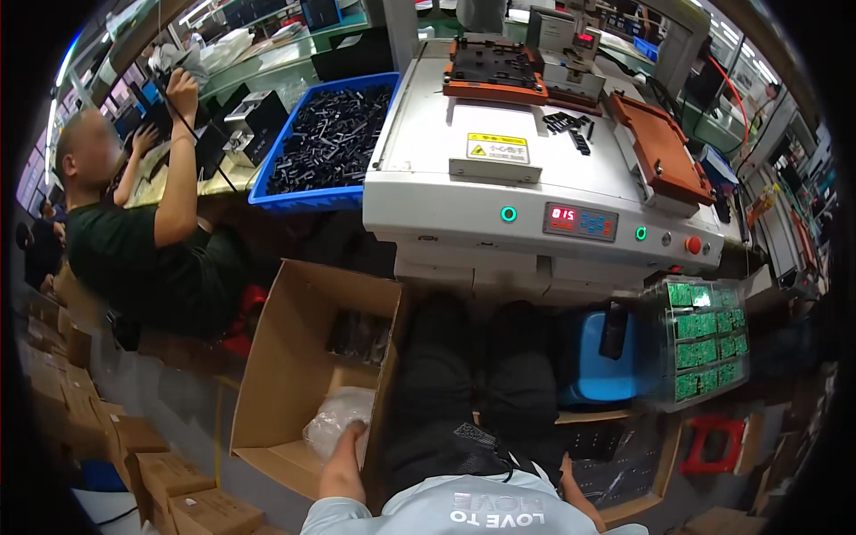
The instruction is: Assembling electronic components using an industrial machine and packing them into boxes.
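To my left stands an open cardboard box [267, 392], and my left hand [351, 434] reaches into it. A crumpled clear plastic bag [337, 413] bunches up at that hand, whose fingers look closed on its edge. Deeper in the box lie dark pieces [359, 336], apparently under clear film. On my other side my right hand [567, 467] hangs low beside my body, and its fingers are mostly hidden. Nearest to it is a low box with black perforated trays [599, 446] in it.
Before me stands a white machine [428, 192] with orange-brown fixtures [664, 152] and small black parts [568, 123]. A blue bin [258, 192] holds many black parts. Clear trays of green circuit boards [704, 334], a blue stool [588, 357] and a red stool [715, 446] stand at right. A co-worker [134, 241] sits at left.
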